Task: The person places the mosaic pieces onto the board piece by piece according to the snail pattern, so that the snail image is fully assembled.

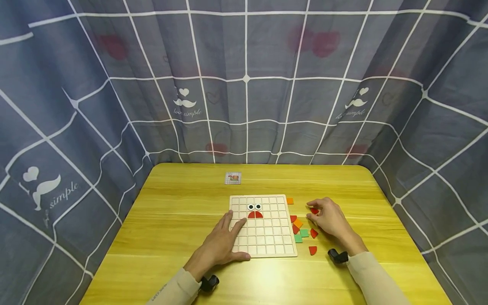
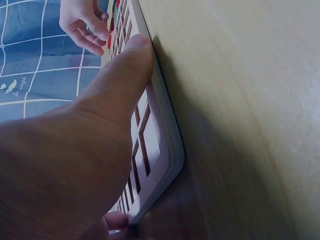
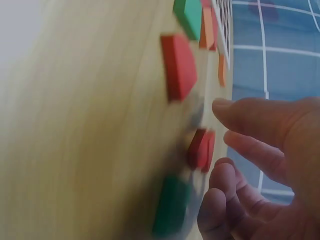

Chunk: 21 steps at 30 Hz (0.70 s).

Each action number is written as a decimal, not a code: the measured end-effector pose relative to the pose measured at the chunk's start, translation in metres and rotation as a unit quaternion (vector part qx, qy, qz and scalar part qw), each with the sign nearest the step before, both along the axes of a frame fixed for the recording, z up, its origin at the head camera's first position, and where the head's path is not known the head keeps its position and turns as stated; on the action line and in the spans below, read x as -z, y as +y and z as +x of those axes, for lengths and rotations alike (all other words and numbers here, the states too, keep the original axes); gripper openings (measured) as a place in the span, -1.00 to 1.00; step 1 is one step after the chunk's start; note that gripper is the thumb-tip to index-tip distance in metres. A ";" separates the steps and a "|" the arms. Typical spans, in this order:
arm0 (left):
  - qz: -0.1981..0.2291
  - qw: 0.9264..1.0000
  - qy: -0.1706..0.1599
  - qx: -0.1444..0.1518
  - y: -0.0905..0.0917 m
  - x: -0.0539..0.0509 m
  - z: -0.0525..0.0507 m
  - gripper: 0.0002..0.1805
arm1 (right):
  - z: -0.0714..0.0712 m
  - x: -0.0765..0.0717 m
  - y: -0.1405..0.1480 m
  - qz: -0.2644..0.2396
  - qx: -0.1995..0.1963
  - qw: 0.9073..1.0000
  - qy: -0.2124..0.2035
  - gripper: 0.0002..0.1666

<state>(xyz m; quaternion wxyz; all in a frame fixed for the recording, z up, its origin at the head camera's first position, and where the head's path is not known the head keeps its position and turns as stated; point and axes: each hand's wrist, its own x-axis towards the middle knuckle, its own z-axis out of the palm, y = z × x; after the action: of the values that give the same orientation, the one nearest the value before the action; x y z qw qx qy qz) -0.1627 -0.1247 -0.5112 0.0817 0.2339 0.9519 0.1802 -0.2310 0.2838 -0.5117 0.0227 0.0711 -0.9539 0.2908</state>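
Observation:
A cream gridded board (image 1: pixel 272 237) lies on the wooden table. Two round eye pieces (image 1: pixel 254 207) sit in its squares, with two red quarter-round pieces (image 1: pixel 255 215) below them. My left hand (image 1: pixel 220 242) rests on the board's left side, its fingers spread and its thumb at the front edge. Right of the board my right hand (image 1: pixel 329 218) hovers with thumb and fingers apart over a red piece (image 3: pixel 201 149); nothing lies between the fingertips. Close to this hand are another red piece (image 3: pixel 179 67) and a green piece (image 3: pixel 171 206).
Along the board's right edge lie green pieces (image 1: pixel 304 233), orange pieces (image 1: pixel 290 201) and more red pieces (image 1: pixel 312 250). A small picture card (image 1: pixel 233 178) lies near the table's back edge. Behind the table hangs a blue-grey checked curtain (image 1: pixel 228 101).

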 end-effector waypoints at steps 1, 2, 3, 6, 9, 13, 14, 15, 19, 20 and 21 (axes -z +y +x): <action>0.000 1.000 0.000 0.000 0.000 0.000 0.000 0.28 | 0.000 0.001 0.004 0.001 0.002 1.000 -0.004 -0.55; 0.000 1.000 0.000 0.000 0.000 0.000 0.000 0.28 | 0.000 0.001 0.007 0.002 0.005 1.000 -0.008 -0.54; 0.000 1.000 0.000 0.000 0.000 0.000 0.000 0.29 | 0.000 0.002 0.010 0.001 0.006 1.000 -0.011 -0.53; 0.001 1.000 -0.001 -0.001 0.000 -0.001 0.000 0.29 | 0.000 0.004 0.018 0.002 0.008 1.000 -0.015 -0.54; 0.001 1.000 -0.002 -0.001 0.000 -0.001 0.000 0.29 | 0.001 0.005 0.025 0.001 0.005 1.000 -0.017 -0.54; 0.000 1.000 -0.001 -0.001 0.000 0.000 -0.001 0.29 | 0.001 0.006 0.029 0.000 0.002 1.000 -0.020 -0.55; -0.001 1.000 -0.001 -0.002 0.000 0.000 -0.001 0.30 | 0.000 0.006 0.029 -0.001 0.002 1.000 -0.021 -0.56; -0.001 1.000 -0.002 -0.002 0.000 0.000 -0.001 0.30 | 0.000 0.007 0.028 -0.002 0.002 1.000 -0.023 -0.57; 0.001 1.000 -0.004 -0.003 0.000 0.000 0.000 0.29 | -0.002 0.007 0.028 -0.008 -0.001 1.000 -0.025 -0.61; 0.002 1.000 -0.005 -0.003 0.000 0.000 0.000 0.29 | -0.002 0.007 0.027 -0.009 -0.001 1.000 -0.025 -0.62; 0.003 1.000 -0.005 -0.003 0.000 0.001 0.000 0.29 | -0.003 0.007 0.027 -0.009 -0.001 1.000 -0.024 -0.62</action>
<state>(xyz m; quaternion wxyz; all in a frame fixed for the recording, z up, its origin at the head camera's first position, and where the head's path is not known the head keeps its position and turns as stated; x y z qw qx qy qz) -0.1631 -0.1246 -0.5118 0.0854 0.2304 0.9515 0.1849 -0.2338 0.3109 -0.5191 -0.0003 0.0649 -0.9514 0.3010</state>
